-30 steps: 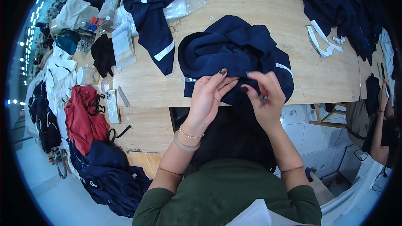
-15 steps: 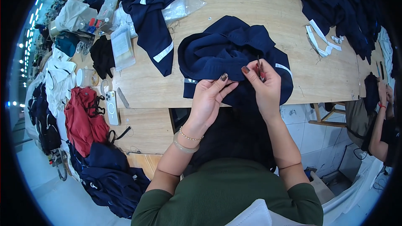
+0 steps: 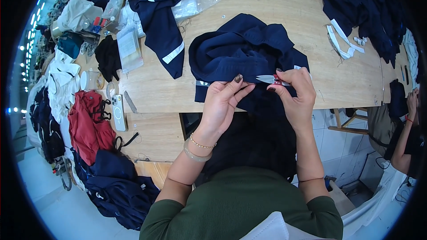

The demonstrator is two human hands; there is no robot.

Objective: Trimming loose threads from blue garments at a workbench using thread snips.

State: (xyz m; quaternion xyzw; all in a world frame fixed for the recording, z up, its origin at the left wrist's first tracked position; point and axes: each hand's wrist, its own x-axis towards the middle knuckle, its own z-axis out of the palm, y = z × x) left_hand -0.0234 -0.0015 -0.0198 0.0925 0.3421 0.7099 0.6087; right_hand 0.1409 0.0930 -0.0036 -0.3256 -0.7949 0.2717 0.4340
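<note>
A navy garment (image 3: 227,58) lies bunched on the table in front of me, its near part hanging over the edge. My left hand (image 3: 222,102) pinches the near edge of its cloth between thumb and fingers. In my right hand (image 3: 296,93) is a pair of thread snips (image 3: 267,79) with red on the grip, held between thumb and fingers. The silver blades point left, close to the cloth at my left fingertips. Whether a thread lies between the blades is too small to tell.
Another navy piece with white strips (image 3: 160,26) lies at the far left, beside clear plastic bags (image 3: 193,0). A phone (image 3: 118,112) and red cloth (image 3: 89,124) sit to the left. More navy cloth (image 3: 356,9) and white strips (image 3: 338,40) lie right. A co-worker's arm (image 3: 407,129) shows far right.
My right hand has moved a little right and down, and turned the snips so the blades now point left toward the cloth. My left hand keeps its pinch almost in place.
</note>
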